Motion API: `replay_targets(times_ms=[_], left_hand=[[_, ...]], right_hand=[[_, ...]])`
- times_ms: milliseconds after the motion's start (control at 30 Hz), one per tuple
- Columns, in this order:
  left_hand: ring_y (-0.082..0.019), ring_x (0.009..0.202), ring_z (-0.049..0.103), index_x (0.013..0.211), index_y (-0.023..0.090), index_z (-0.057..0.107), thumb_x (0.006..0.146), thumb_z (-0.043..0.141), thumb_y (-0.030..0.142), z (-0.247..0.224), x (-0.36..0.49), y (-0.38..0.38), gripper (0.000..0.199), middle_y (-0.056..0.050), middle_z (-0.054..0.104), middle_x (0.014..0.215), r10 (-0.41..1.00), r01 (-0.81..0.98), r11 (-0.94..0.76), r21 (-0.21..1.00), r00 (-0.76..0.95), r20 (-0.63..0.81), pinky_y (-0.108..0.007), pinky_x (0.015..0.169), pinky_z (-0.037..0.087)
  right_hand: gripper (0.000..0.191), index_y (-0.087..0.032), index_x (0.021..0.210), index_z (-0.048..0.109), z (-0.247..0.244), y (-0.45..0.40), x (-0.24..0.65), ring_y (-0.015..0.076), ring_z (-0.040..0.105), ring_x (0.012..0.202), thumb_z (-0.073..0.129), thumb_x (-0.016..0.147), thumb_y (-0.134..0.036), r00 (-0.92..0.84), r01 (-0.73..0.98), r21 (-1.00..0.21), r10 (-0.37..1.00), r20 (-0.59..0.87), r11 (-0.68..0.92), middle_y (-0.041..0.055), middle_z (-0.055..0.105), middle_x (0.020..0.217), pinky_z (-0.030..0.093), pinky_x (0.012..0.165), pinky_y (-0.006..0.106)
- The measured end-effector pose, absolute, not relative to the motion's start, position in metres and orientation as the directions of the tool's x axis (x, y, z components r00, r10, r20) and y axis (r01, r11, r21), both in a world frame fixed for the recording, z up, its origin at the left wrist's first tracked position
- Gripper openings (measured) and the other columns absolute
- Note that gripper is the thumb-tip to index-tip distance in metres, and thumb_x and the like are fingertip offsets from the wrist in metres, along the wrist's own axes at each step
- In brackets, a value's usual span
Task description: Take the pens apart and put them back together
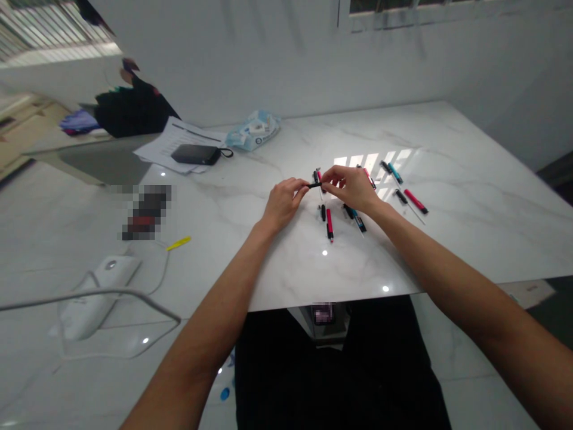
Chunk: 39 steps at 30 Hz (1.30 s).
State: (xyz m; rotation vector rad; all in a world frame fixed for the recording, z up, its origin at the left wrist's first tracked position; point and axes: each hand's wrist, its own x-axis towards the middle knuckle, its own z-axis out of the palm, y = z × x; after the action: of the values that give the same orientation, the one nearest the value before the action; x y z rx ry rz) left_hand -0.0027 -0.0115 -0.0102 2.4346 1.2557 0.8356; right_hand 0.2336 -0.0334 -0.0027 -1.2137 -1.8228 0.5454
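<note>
My left hand (285, 201) and my right hand (351, 186) meet above the table, fingers closed on opposite ends of a small black pen part (315, 185). Its exact kind is too small to tell. Around them lie pens taken apart: a red pen barrel (330, 223) beside a black piece (323, 212), and a blue and black barrel (359, 221) just below my right hand. Further right are another red barrel (416, 201), a black piece (401, 196) with a thin white refill, and a blue barrel (395, 172). More pen parts sit partly hidden behind my fingers.
On the white marble table (286, 269), papers (165, 143) lie at the back left under a black power bank (196, 154), with a light-blue plastic packet (254, 129) alongside. A white power strip (98, 292), grey cable (134, 291) and yellow strip (179, 243) are at left.
</note>
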Motion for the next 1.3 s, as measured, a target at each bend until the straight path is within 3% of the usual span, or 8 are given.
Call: replay_targets(times_ms=[267, 433, 633, 800, 867, 1000, 1167, 1300], left_hand=[[-0.024, 0.089, 0.069, 0.117, 0.023, 0.083, 0.108, 0.060, 0.040, -0.0132, -0.0040, -0.0094, 0.030, -0.008, 0.079, 0.103, 0.814, 0.653, -0.581, 0.486, 0.450, 0.368, -0.037, 0.091, 0.053], [-0.024, 0.090, 0.071, 0.117, 0.023, 0.084, 0.108, 0.060, 0.039, -0.0124, -0.0045, -0.0095, 0.030, -0.008, 0.080, 0.105, 0.823, 0.658, -0.567, 0.495, 0.443, 0.355, -0.037, 0.093, 0.054], [-0.023, 0.089, 0.074, 0.121, 0.026, 0.085, 0.104, 0.067, 0.038, -0.0100, -0.0042, -0.0116, 0.028, -0.007, 0.084, 0.111, 0.835, 0.629, -0.550, 0.549, 0.438, 0.334, -0.037, 0.093, 0.056], [-0.024, 0.097, 0.078, 0.113, 0.024, 0.087, 0.100, 0.072, 0.033, -0.0134, -0.0037, -0.0113, 0.021, -0.007, 0.086, 0.111, 0.861, 0.603, -0.508, 0.615, 0.376, 0.342, -0.036, 0.093, 0.058], [-0.024, 0.099, 0.079, 0.112, 0.024, 0.087, 0.099, 0.074, 0.032, -0.0134, -0.0036, -0.0117, 0.020, -0.007, 0.087, 0.111, 0.865, 0.598, -0.502, 0.625, 0.366, 0.343, -0.036, 0.094, 0.059], [-0.024, 0.103, 0.081, 0.112, 0.025, 0.087, 0.097, 0.077, 0.033, -0.0103, -0.0036, -0.0136, 0.020, -0.006, 0.087, 0.116, 0.871, 0.579, -0.492, 0.651, 0.340, 0.356, -0.039, 0.102, 0.061], [-0.024, 0.103, 0.081, 0.108, 0.023, 0.084, 0.093, 0.080, 0.031, -0.0083, -0.0039, -0.0145, 0.018, -0.006, 0.087, 0.111, 0.879, 0.559, -0.476, 0.678, 0.301, 0.369, -0.040, 0.103, 0.062], [-0.024, 0.100, 0.081, 0.104, 0.022, 0.083, 0.092, 0.081, 0.031, -0.0094, -0.0043, -0.0135, 0.016, -0.005, 0.086, 0.109, 0.869, 0.530, -0.495, 0.688, 0.314, 0.383, -0.039, 0.102, 0.062]], right_hand=[[0.028, -0.021, 0.094, 0.079, -0.0087, -0.0282, 0.2357, 0.0187, 0.070, 0.073, 0.068, 0.104, -0.044, -0.155, 0.528, -0.760, 0.923, 0.352, 0.379, 0.0055, 0.081, 0.084, 0.054, 0.075, 0.036], [0.024, -0.021, 0.104, 0.079, -0.0104, -0.0288, 0.2352, 0.0210, 0.073, 0.079, 0.078, 0.097, -0.044, -0.177, 0.498, -0.778, 0.923, 0.342, 0.383, 0.0069, 0.083, 0.092, 0.058, 0.077, 0.037], [0.027, -0.021, 0.087, 0.078, -0.0117, -0.0272, 0.2393, 0.0186, 0.069, 0.073, 0.067, 0.105, -0.038, -0.222, 0.573, -0.721, 0.921, 0.320, 0.389, 0.0041, 0.080, 0.082, 0.052, 0.075, 0.035], [0.010, -0.023, 0.105, 0.081, -0.0123, -0.0283, 0.2409, 0.0189, 0.070, 0.078, 0.078, 0.097, -0.028, -0.237, 0.518, -0.753, 0.913, 0.330, 0.407, 0.0031, 0.080, 0.088, 0.052, 0.075, 0.034], [0.006, -0.022, 0.099, 0.081, -0.0115, -0.0281, 0.2409, 0.0193, 0.070, 0.079, 0.078, 0.097, -0.027, -0.238, 0.532, -0.743, 0.914, 0.329, 0.406, 0.0031, 0.080, 0.086, 0.052, 0.076, 0.034], [0.026, -0.022, 0.086, 0.079, -0.0089, -0.0275, 0.2404, 0.0181, 0.066, 0.074, 0.066, 0.105, -0.032, -0.240, 0.582, -0.721, 0.926, 0.291, 0.377, 0.0032, 0.079, 0.081, 0.050, 0.076, 0.035], [0.016, -0.023, 0.103, 0.080, -0.0086, -0.0279, 0.2409, 0.0198, 0.070, 0.077, 0.074, 0.099, -0.037, -0.238, 0.518, -0.747, 0.909, 0.343, 0.417, 0.0047, 0.081, 0.089, 0.053, 0.075, 0.035], [0.021, -0.022, 0.090, 0.079, -0.0084, -0.0280, 0.2417, 0.0185, 0.068, 0.074, 0.069, 0.103, -0.036, -0.246, 0.565, -0.712, 0.909, 0.338, 0.417, 0.0042, 0.079, 0.083, 0.053, 0.075, 0.036]])
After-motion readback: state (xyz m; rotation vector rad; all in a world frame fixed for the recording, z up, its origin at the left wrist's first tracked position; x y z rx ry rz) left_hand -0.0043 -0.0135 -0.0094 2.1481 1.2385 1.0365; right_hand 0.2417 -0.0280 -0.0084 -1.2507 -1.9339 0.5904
